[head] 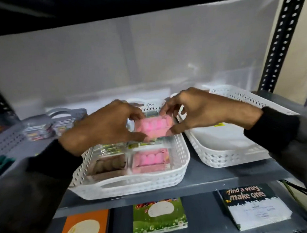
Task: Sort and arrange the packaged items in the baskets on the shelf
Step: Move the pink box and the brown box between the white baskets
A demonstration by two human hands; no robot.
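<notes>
A grey metal shelf (213,179) fills the frame. At centre, the left hand (104,127) and right hand (201,110) pinch opposite ends of a clear pack of pink pieces (154,126), held above the middle white basket (134,186). Both wrists angle inward, sleeves dark. Packs below are blurred; a second white basket (230,155) sits at right.
</notes>
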